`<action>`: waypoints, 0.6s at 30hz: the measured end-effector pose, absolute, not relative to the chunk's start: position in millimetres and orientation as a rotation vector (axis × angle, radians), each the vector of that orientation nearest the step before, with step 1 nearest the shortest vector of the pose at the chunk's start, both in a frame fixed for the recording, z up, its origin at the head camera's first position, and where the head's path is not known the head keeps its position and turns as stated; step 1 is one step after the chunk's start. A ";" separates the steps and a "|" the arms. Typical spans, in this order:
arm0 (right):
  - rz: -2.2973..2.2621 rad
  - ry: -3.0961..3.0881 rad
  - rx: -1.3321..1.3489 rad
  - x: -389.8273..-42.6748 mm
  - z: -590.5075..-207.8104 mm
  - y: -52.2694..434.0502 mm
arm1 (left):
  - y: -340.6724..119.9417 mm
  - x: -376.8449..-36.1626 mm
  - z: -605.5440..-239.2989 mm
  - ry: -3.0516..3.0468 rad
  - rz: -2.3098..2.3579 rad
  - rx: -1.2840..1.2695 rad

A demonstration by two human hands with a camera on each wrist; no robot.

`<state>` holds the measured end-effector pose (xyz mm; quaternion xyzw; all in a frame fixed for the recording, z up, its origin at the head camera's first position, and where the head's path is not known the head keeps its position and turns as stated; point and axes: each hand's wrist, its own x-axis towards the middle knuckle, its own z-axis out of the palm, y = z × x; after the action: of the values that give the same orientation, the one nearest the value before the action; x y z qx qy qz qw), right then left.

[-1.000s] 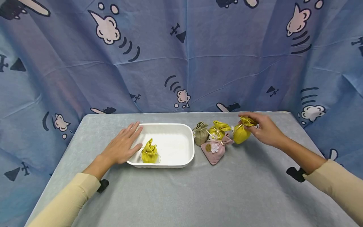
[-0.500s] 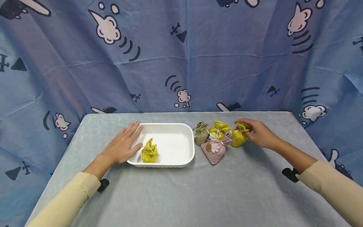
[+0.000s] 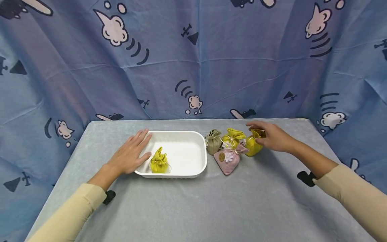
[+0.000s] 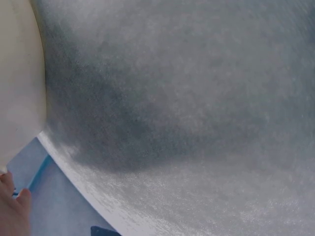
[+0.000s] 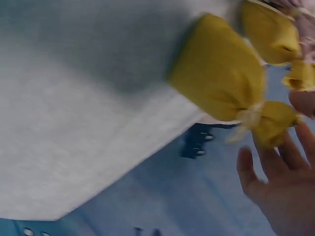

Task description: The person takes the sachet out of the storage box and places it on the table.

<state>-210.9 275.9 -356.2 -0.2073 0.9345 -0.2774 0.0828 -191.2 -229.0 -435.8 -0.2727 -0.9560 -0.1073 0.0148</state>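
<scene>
My left hand (image 3: 129,153) rests on the left rim of the white tray (image 3: 187,158), its fingers fairly straight. Part of the hand (image 4: 12,206) and the tray's outer wall (image 4: 22,73) show in the left wrist view. Inside the tray stands a yellow drawstring pouch (image 3: 159,163). My right hand (image 3: 275,137) is at the tied top of another yellow pouch (image 3: 253,147), which sits on the table. In the right wrist view the fingers of that hand (image 5: 288,191) are spread around the gathered neck of this pouch (image 5: 221,73), not closed tightly on it.
Right of the tray, a grey-green pouch (image 3: 214,143), a further yellow pouch (image 3: 232,137) and a pink pouch (image 3: 228,162) with a white flower sit close together. A patterned blue cloth (image 3: 193,60) hangs behind the grey table (image 3: 193,208).
My right hand has brought its yellow pouch left and down beside the pouch group, and its fingers have since loosened and lifted a little. The left hand has stayed on the tray.
</scene>
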 end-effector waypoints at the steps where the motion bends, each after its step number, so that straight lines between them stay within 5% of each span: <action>1: -0.832 2.812 -0.634 -212.1 -351.5 272.0 | -229.1 -191.1 -435.4 -2.975 -0.336 -0.848; 18: -1.065 2.791 -0.961 -206.4 -332.0 175.2 | -227.9 -192.1 -433.5 -3.014 -0.313 -0.841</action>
<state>-206.4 175.2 -332.0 -0.3063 0.8894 -0.3393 0.0018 -192.1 -227.9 -433.5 -0.2673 -0.9585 -0.0994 -0.0016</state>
